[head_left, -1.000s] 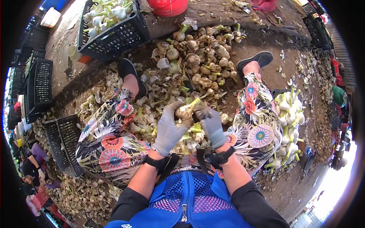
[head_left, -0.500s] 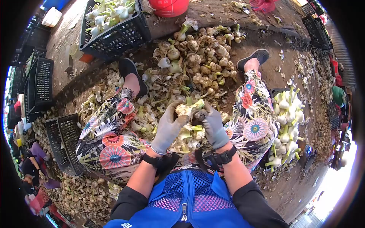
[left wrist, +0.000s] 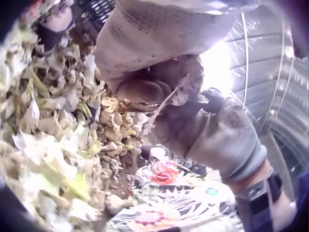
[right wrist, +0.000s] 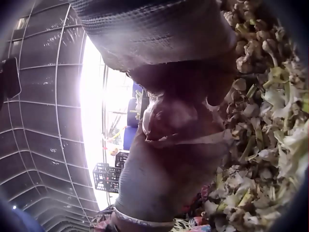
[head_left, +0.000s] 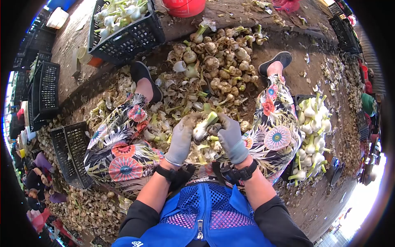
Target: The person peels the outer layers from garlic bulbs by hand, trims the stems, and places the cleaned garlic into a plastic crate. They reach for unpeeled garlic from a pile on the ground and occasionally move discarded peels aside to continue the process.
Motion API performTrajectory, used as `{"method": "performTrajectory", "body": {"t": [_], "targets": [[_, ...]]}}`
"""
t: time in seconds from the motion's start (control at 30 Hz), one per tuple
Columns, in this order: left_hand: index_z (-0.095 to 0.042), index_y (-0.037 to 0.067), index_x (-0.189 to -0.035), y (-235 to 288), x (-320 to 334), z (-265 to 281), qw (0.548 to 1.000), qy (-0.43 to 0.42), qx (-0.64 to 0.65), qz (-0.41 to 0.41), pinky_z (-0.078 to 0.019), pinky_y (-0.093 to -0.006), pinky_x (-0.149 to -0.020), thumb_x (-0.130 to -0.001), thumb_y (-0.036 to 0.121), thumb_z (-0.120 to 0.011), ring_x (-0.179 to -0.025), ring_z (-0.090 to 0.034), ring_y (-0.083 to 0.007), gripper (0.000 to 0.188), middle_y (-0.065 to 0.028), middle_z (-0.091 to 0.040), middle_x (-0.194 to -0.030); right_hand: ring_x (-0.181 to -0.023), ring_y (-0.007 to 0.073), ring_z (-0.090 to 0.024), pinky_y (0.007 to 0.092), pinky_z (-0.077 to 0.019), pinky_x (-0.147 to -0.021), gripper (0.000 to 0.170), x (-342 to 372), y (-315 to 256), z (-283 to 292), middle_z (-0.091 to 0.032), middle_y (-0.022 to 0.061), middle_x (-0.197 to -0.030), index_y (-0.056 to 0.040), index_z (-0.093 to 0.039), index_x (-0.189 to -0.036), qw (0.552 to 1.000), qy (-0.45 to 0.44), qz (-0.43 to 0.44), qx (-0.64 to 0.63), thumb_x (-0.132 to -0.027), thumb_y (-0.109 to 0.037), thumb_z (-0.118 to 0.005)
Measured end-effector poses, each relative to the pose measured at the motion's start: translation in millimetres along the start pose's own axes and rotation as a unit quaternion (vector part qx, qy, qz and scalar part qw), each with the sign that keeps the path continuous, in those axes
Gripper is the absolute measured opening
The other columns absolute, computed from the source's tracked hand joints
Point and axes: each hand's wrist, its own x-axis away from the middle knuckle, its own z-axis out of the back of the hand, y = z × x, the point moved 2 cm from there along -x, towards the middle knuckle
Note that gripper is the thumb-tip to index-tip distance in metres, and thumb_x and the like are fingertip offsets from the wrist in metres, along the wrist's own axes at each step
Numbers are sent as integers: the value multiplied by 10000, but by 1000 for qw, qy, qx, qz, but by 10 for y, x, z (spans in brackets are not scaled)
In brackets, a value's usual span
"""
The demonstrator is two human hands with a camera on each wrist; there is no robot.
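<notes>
Between both gloved hands, in the head view, is a garlic bulb [head_left: 200,131] with a short pale-green stem [head_left: 211,117] pointing up and right. My left hand [head_left: 181,139], in a grey glove with soiled fingertips, grips the bulb from the left. Against its right side my right hand [head_left: 231,139], gloved alike, pinches at the loose outer skin with curled fingers. A thin strip of garlic skin [left wrist: 166,104] trails off the bulb in the left wrist view. From the right wrist, the bulb [right wrist: 171,118] is shaded and partly hidden by the fingers.
Unpeeled garlic bulbs [head_left: 222,61] are heaped between the feet, with shed skins [head_left: 173,96] nearer the hands. Cleaned bulbs [head_left: 312,136] fill a crate beside the right leg. Another full black crate [head_left: 127,39] stands front left, near a red bucket [head_left: 185,7]; one more crate [head_left: 70,154] sits left.
The bulb has turned in the hands, its stem now pointing more upward, and its side looks whiter. The right hand's fingers have shifted along the bulb.
</notes>
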Motion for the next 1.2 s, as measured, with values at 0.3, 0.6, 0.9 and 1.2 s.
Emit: {"method": "performTrajectory", "body": {"t": [0.3,0.6,0.9,1.2], "targets": [[-440,-48,-1355,34,126,-250,961,91,-198,-171,-521,-253,-705,-944,511,-614,-818,-618,-113,715,-74,-618,-1025,-889,83,-634,231,-539,-760,457,-24,226,63,-677,26,-1017,35,-622,-1237,973,-17,-45,-226,-796,101,-525],[-599,45,-1184,-4,139,-102,971,-60,199,121,-298,-235,-476,-910,719,-457,-542,-393,-98,742,-21,-587,-796,-814,79,-622,221,-500,-736,350,-57,96,117,-697,43,-942,18,-677,-1097,995,-15,0,104,-793,90,-519],[-609,39,-1166,-6,150,-181,950,-174,126,227,-363,-243,-483,-1002,503,-462,-589,-508,-114,514,-29,-626,-866,-879,122,-634,253,-517,-794,307,-63,-47,313,-695,67,-994,-13,-676,-1129,996,9,80,50,-849,53,-567],[-505,-59,-1313,4,94,-251,995,-16,-65,77,-522,-250,-785,-954,374,-636,-918,-618,-96,577,-69,-643,-1078,-905,95,-631,218,-509,-806,352,-19,64,398,-647,40,-1066,24,-616,-1203,994,-100,25,32,-864,-41,-686]]}}
